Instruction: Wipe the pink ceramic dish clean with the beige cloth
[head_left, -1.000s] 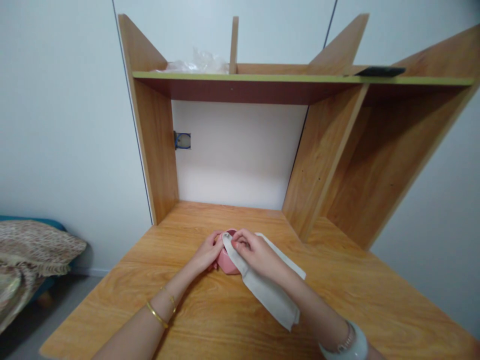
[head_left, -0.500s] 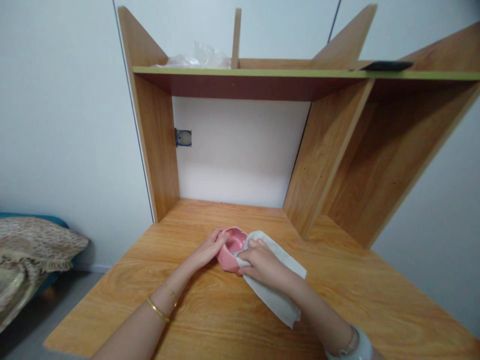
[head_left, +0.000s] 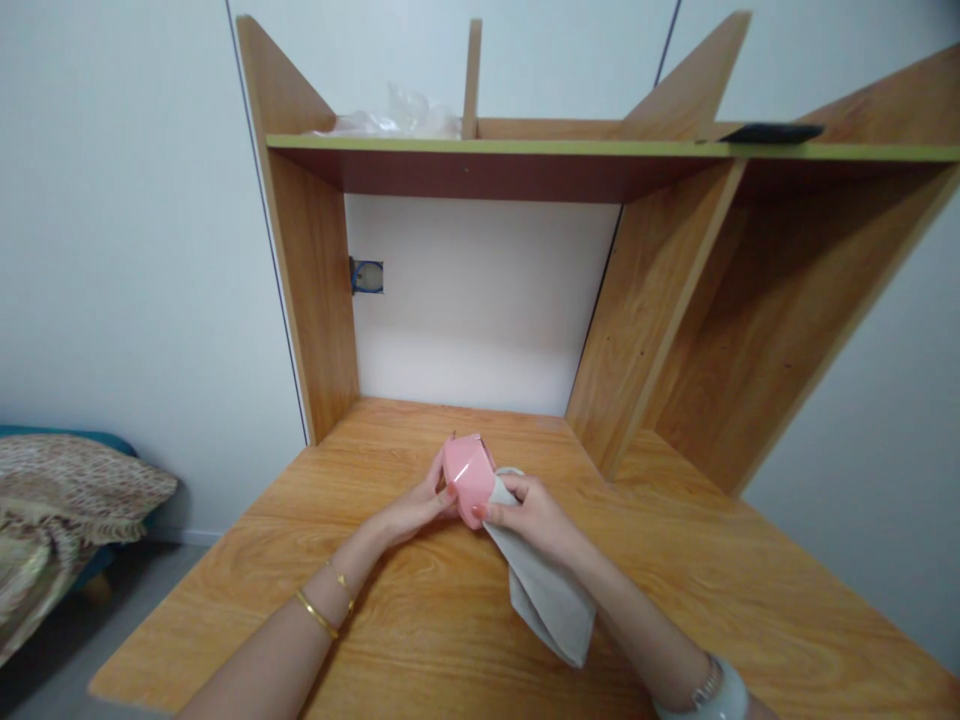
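Observation:
A glossy pink bowl-like container [head_left: 468, 470] with faceted sides is held just above the wooden desk [head_left: 420, 620], its outer side turned up towards me. My left hand [head_left: 426, 500] grips it from the left, thumb on the near side. At its right side my right hand [head_left: 529, 510] is closed on a pale grey cloth [head_left: 555, 600], with the thumb touching the container's lower right edge. The cloth hangs down under my right wrist towards the desk. The inside of the container is hidden from me.
Behind the desk rises a wooden shelf unit [head_left: 480, 146] with upright dividers. On its top board lie a clear plastic bag [head_left: 401, 115] and a flat black object [head_left: 772, 133]. An open wall socket box [head_left: 367, 277] shows at the back. A patterned blanket [head_left: 75, 485] is at far left.
The pink container has been tipped over, so its outer side shows instead of its inside. My right hand has moved from inside it to its right edge, and the cloth has folded and hangs lower.

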